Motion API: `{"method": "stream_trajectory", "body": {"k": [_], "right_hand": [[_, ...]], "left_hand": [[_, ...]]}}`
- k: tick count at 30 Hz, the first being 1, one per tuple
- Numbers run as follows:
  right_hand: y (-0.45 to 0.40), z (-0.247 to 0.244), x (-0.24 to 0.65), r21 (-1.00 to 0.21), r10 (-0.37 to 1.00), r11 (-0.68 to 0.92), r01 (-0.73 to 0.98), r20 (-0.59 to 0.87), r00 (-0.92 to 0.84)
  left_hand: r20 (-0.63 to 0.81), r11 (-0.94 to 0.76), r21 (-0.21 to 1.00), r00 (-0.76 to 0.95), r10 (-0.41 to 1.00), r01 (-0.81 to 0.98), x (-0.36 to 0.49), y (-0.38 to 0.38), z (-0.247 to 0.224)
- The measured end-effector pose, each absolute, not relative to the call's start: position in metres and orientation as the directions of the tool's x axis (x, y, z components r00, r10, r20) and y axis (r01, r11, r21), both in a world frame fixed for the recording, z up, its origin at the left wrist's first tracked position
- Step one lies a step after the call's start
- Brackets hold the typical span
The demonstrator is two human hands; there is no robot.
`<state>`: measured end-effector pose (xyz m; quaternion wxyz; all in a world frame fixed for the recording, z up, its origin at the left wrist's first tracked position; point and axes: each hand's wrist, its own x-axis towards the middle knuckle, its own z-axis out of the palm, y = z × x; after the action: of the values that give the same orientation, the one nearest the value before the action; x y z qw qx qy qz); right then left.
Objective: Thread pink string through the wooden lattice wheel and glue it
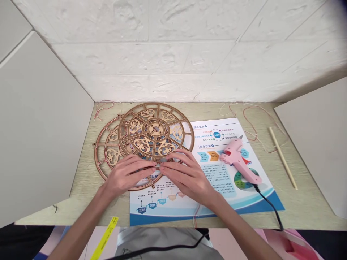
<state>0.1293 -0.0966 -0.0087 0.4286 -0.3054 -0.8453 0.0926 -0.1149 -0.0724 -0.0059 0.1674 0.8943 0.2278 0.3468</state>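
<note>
Two round bronze openwork wheels lie overlapped on the table. The upper wheel [156,129] has scroll patterns between its spokes, and the lower wheel [113,157] shows out to its left. At the near rim of the upper wheel, my left hand [126,173] and my right hand [191,177] come together, their thumbs and fingertips pinched and almost touching. Whatever sits between the fingertips is too small and too covered to make out. Under the wheels and my right hand is a printed blue-and-white sheet [225,191].
A pink glue gun [238,160] lies on the sheet, its black cord [271,207] running off the near edge. Farther right is a thin wooden stick [283,159]. Loose red-and-white wires [252,119] lie at the back. White panels [40,119] flank both sides.
</note>
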Motion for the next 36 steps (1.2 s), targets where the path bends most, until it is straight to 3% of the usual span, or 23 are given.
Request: {"method": "stream_trajectory", "body": {"k": [18,22,25,28,33,36], "right_hand": [[-0.096,-0.01,0.128,-0.36,0.586,0.8,0.48,0.641,-0.495],[-0.099,0.004,0.132,-0.371,0.603,0.785,0.496,0.639,-0.477],[-0.112,0.027,0.15,-0.341,0.649,0.725,0.599,0.629,-0.427],[-0.133,0.045,0.184,-0.251,0.719,0.574,0.779,0.611,-0.333],[-0.168,0.031,0.258,-0.132,0.842,0.053,0.99,0.538,0.027],[-0.177,0.001,0.288,-0.113,0.928,-0.194,0.974,0.3,0.22]], "left_hand": [[0.526,-0.817,0.513,0.654,0.543,0.265,-0.116,-0.074,-0.009],[0.532,-0.807,0.533,0.64,0.555,0.256,-0.116,-0.074,-0.011],[0.521,-0.803,0.54,0.649,0.555,0.253,-0.117,-0.074,-0.012],[0.516,-0.81,0.526,0.66,0.547,0.26,-0.117,-0.073,-0.012],[0.497,-0.822,0.493,0.682,0.536,0.286,-0.116,-0.074,-0.006],[0.503,-0.844,0.447,0.696,0.512,0.297,-0.114,-0.076,-0.003]]}}
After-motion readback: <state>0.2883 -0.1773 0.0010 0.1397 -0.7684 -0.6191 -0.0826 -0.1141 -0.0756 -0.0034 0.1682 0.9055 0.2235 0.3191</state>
